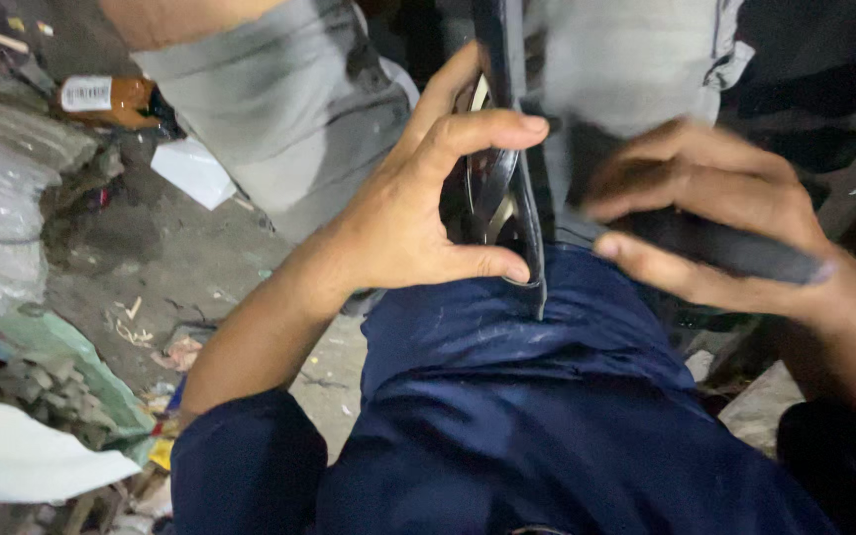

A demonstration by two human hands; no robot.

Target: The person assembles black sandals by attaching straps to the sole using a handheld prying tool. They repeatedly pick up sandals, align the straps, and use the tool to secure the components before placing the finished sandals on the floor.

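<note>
At nine o'clock lies a heap of pale plastic sacking, and at eleven o'clock a brown bottle with a white label rests on the dusty grey ground. Above, at twelve o'clock, another person's grey-trousered legs stand close.

Moving toward the centre, our left hand is closed around a dark, narrow, glossy strip of rubber or plastic with a shiny metal part behind it: the thumb presses at its lower edge and the forefinger hooks over the front, the strip standing nearly upright over our dark blue trouser knee. What exactly the metal part is, we cannot tell.

At three o'clock our right hand is curled around a second black, flat, elongated piece, which runs out toward four o'clock; this hand is blurred, so the grip is loose or firm, we cannot say which.

To do this well, we judge we should keep the left pinch firm near the strip's lower end so it stays upright, rest it against the knee, and bring the right-hand piece in slowly along the strip's edge, fingers clear of the metal.
</note>
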